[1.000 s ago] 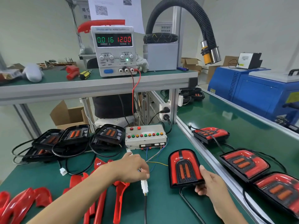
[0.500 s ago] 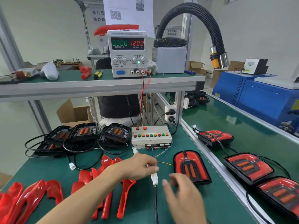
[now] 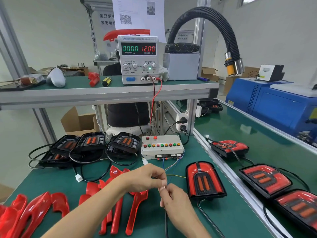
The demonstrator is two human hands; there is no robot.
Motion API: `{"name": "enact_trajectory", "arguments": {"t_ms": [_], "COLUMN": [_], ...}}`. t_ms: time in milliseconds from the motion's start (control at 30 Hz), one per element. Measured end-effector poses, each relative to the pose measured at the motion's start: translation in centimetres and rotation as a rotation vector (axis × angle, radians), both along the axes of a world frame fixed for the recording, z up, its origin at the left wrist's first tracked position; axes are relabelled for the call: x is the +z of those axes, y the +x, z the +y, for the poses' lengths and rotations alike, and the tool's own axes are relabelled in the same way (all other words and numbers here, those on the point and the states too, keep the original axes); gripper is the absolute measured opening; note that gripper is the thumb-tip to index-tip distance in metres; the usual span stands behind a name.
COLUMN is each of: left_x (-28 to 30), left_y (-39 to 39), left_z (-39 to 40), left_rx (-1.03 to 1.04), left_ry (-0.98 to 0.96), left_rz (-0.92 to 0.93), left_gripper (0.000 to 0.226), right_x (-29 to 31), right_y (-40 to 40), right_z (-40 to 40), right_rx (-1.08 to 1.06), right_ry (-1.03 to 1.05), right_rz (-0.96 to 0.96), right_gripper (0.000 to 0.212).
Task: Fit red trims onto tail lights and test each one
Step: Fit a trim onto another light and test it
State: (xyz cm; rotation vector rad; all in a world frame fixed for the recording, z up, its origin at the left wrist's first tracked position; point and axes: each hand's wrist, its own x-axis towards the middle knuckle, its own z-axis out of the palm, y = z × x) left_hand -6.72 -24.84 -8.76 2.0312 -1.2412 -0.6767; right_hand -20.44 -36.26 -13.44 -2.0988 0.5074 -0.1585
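Green-matted desk (image 3: 223,219), assembly station: trimmed tail light (image 3: 204,180) near right edge, its white connector (image 3: 163,187) pinched between left hand (image 3: 147,177) and right hand (image 3: 175,200) (supply reads zero current); untrimmed lights (image 3: 93,143) and loose red trims (image 3: 118,203) remain.

Connector (image 3: 162,187) mostly hidden by fingers (image 3: 160,182)
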Motion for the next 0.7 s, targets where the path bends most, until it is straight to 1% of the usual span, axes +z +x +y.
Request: {"name": "enact_trajectory", "arguments": {"t_ms": [100,233,333,433,500,600,700], "left_x": [0.0,0.0,-0.1,-0.5,-0.7,-0.9,-1.1], "left_y": [-0.3,-0.8,-1.0,-1.3,-1.4,-1.7,-1.6], "left_z": [-0.1,-0.2,-0.4,-0.8,-1.0,-1.5,-1.8], "left_rx": [0.002,-0.023,-0.041,-0.045,-0.047,-0.044,-0.019], "left_ry": [-0.047,-0.081,-0.087,-0.098,-0.096,-0.101,-0.101], "left_rz": [0.058,0.129,0.13,0.135,0.154,0.179,0.191], "left_gripper": [0.012,0.018,0.02,0.018,0.018,0.019,0.017], "right_x": [-0.2,-0.4,-0.3,-0.1,0.0,0.2,0.4], "right_y": [0.1,0.1,-0.1,-0.3,-0.5,-0.7,-0.9], "right_z": [0.1,0.0,-0.2,-0.8,-1.3,-1.8,-2.0], "right_rx": [-0.023,-0.015,-0.017,0.002,0.027,0.046,0.044], "right_ry": [0.038,0.176,0.289,0.308,0.349,0.462,0.484], "right_rz": [-0.049,-0.095,-0.096,-0.06,-0.046,-0.062,-0.06], "right_gripper": [0.039,0.041,0.043,0.043,0.039,0.034,0.03]}}
